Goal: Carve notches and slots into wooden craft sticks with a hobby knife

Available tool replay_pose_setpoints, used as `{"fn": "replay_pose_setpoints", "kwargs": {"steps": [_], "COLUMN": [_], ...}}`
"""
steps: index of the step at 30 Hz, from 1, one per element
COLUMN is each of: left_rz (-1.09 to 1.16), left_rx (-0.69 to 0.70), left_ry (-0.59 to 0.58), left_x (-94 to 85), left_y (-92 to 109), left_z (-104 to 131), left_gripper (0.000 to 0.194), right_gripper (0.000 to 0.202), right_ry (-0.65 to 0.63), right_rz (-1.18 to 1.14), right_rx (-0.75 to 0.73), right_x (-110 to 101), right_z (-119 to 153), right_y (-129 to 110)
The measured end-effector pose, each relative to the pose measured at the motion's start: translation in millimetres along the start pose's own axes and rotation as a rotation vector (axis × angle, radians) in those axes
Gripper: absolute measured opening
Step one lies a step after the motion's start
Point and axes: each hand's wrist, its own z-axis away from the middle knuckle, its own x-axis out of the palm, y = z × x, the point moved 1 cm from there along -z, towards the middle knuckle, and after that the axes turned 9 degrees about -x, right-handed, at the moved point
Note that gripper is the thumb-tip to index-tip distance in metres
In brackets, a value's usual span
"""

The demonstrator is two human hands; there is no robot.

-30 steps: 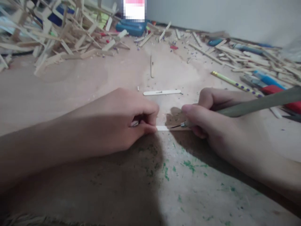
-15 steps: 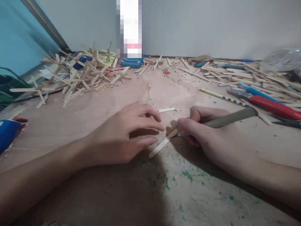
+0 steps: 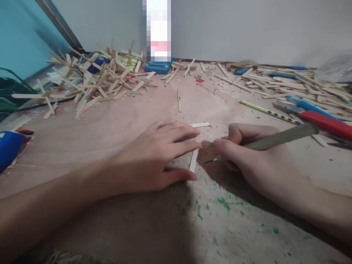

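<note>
My left hand (image 3: 165,156) rests low over the tabletop, palm down. Its thumb and a fingertip press on a popsicle stick (image 3: 193,160), which lies almost upright in the view, its upper end partly covered by the fingers. My right hand (image 3: 242,150) grips what looks like a craft knife (image 3: 280,137) the way one holds a pen. This tool has a thick olive-grey handle and a thin dark pointed tip, which sits just right of the stick, apart from it. Another short stick piece (image 3: 200,125) lies beyond my left fingers.
A tangled heap of sticks (image 3: 96,82) stands at the back left, with more sticks (image 3: 275,82) at the back right. A yellow patterned pencil (image 3: 271,112) and a red-handled tool (image 3: 324,123) lie at the right. A blue object (image 3: 9,150) is at the left edge.
The popsicle stick has turned from a slant to nearly upright. My left thumb and fingers have come onto it, while the craft knife's tip has come away from it.
</note>
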Motion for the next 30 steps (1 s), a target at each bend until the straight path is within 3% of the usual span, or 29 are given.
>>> {"fn": "replay_pose_setpoints", "kwargs": {"steps": [3, 7, 12, 19, 26, 30], "left_rz": [-0.005, -0.043, -0.111, -0.115, -0.063, -0.079], "left_rx": [-0.019, -0.031, -0.1, -0.108, -0.155, -0.157], "left_ry": [0.004, 0.003, 0.176, 0.052, 0.044, 0.04], "left_x": [0.6, 9.7, 23.8, 14.4, 14.7, 12.8], "left_y": [-1, 4, 20, 31, 31, 30], "left_z": [1, 4, 2, -6, -7, -8], "left_gripper": [0.072, 0.083, 0.084, 0.078, 0.068, 0.071], "right_gripper": [0.051, 0.052, 0.053, 0.052, 0.051, 0.049], "right_ry": [-0.008, -0.011, 0.002, 0.03, 0.018, -0.001], "right_rz": [-0.037, -0.053, 0.008, 0.016, 0.044, 0.072], "right_rx": [0.01, 0.009, -0.003, 0.023, 0.063, 0.065], "right_x": [0, -2, 0, 4, 3, 1], "right_z": [-2, -1, 0, -5, -5, -4], "right_y": [-2, -5, -6, -6, -7, -7]}}
